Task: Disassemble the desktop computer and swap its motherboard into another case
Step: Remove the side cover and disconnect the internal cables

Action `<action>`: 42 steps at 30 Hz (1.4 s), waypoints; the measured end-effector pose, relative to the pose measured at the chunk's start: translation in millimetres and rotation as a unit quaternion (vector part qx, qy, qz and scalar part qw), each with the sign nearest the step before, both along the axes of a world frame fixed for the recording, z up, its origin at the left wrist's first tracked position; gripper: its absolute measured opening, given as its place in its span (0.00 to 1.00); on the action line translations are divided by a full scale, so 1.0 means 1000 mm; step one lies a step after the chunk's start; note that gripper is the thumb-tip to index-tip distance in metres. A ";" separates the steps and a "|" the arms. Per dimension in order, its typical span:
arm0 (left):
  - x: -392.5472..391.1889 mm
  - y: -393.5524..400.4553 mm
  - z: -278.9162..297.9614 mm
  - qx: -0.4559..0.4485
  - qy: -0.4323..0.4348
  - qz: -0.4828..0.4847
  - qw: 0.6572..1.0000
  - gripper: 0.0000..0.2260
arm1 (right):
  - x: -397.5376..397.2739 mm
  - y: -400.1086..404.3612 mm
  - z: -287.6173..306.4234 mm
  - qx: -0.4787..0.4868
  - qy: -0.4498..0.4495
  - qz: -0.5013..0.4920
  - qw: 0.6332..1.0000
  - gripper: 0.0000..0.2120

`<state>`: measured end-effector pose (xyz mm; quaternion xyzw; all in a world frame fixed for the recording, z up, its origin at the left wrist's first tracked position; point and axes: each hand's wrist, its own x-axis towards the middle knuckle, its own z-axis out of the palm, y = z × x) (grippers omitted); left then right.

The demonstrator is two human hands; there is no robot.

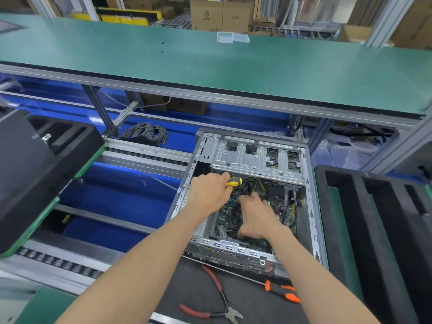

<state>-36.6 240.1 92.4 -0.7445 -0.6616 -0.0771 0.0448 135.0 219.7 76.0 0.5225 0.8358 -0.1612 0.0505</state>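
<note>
Now, scene: a person is working over an open case (254, 202) that is lying on its side on the counter (261, 307).
Case: its open face is pointing up, with the motherboard (273, 204) lying flat inside and a silver drive cage (257, 157) sitting across the far end.
Left hand (208, 192): it is reaching in over the case's left wall, its grip clenching around a yellow-and-black screwdriver (233, 182); only the handle is showing, sticking out toward the cables (254, 185).
Right hand (257, 217): it is resting low inside the case on the motherboard, fingers spreading forward and thumb tucking down at the near edge; I cannot tell whether its grip is grasping anything.
Cables: a black and yellow bundle is sitting just beyond both hands, under the drive cage.
Near tools: red-handled cutters (217, 302) are lying on the counter in front of the case, and an orange-and-black screwdriver (280, 289) is lying just right of them, partly under the right forearm.
Sides: black foam trays (374, 230) are sitting right of the case, and another (35, 164) is sitting to the left.
Behind: a coil of grey wire (147, 133) is lying on the blue surface under a green shelf (210, 66).
</note>
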 end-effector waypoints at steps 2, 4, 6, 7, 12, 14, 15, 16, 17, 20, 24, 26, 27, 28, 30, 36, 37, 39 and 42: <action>0.000 0.000 0.000 -0.001 0.001 -0.001 1.000 0.11 | 0.001 0.000 0.000 0.005 -0.020 0.018 1.000 0.32; 0.001 0.000 0.001 -0.002 0.003 -0.001 1.000 0.11 | 0.003 0.000 -0.002 -0.005 -0.026 0.035 0.999 0.40; 0.002 0.000 0.001 -0.004 0.005 -0.001 1.000 0.11 | 0.005 0.000 -0.003 -0.022 0.006 0.019 1.000 0.40; 0.002 0.000 0.002 -0.002 0.005 -0.002 1.000 0.11 | 0.004 0.001 -0.004 -0.014 0.019 0.010 1.000 0.36; 0.002 -0.002 0.003 0.001 -0.004 -0.006 1.000 0.11 | -0.014 0.008 -0.001 0.068 0.007 0.035 0.997 0.18; 0.001 -0.001 0.002 0.001 -0.015 -0.006 1.000 0.11 | -0.026 0.009 -0.001 0.059 0.000 0.029 0.998 0.17; 0.001 -0.001 0.002 0.002 -0.020 -0.006 1.000 0.11 | -0.031 0.010 -0.001 0.056 0.001 0.015 0.998 0.16; 0.001 -0.001 0.002 0.004 -0.024 -0.006 1.000 0.11 | -0.036 0.011 0.000 0.053 -0.001 0.001 0.999 0.14; 0.000 -0.001 0.002 0.005 -0.026 -0.005 1.000 0.10 | -0.040 0.011 0.000 0.051 -0.008 -0.009 0.999 0.13; 0.000 -0.001 0.001 0.000 -0.036 0.000 0.999 0.10 | -0.046 0.010 -0.002 0.057 -0.036 -0.014 0.998 0.13; 0.000 0.000 0.003 -0.002 -0.042 0.002 0.999 0.11 | -0.052 0.010 -0.006 0.059 -0.062 0.003 0.996 0.14; 0.000 -0.001 0.003 -0.005 -0.051 -0.003 0.999 0.11 | -0.053 0.010 -0.007 0.050 -0.060 0.009 0.997 0.14; 0.000 -0.001 0.003 -0.006 -0.055 -0.005 0.998 0.11 | -0.052 0.011 -0.007 0.047 -0.049 0.005 0.998 0.14; -0.001 -0.001 0.005 -0.004 -0.058 -0.007 0.998 0.12 | -0.050 0.012 -0.007 0.042 -0.031 -0.002 0.999 0.14; 0.000 -0.003 0.007 0.008 -0.070 -0.019 0.997 0.12 | -0.043 0.014 -0.005 0.029 0.044 -0.020 0.998 0.11; 0.001 -0.012 0.011 0.050 -0.141 -0.079 0.986 0.09 | 0.002 0.010 0.019 -0.026 0.470 -0.197 0.860 0.14; 0.003 -0.011 0.012 0.043 -0.143 -0.079 0.986 0.09 | 0.006 0.007 0.025 -0.024 0.525 -0.181 0.831 0.16; 0.011 -0.006 0.015 0.014 -0.138 -0.090 0.986 0.10 | 0.007 0.004 0.036 -0.023 0.580 -0.156 0.799 0.19; 0.026 -0.003 0.024 -0.057 -0.192 -0.104 0.974 0.05 | 0.002 0.007 0.045 0.023 0.531 -0.176 0.828 0.09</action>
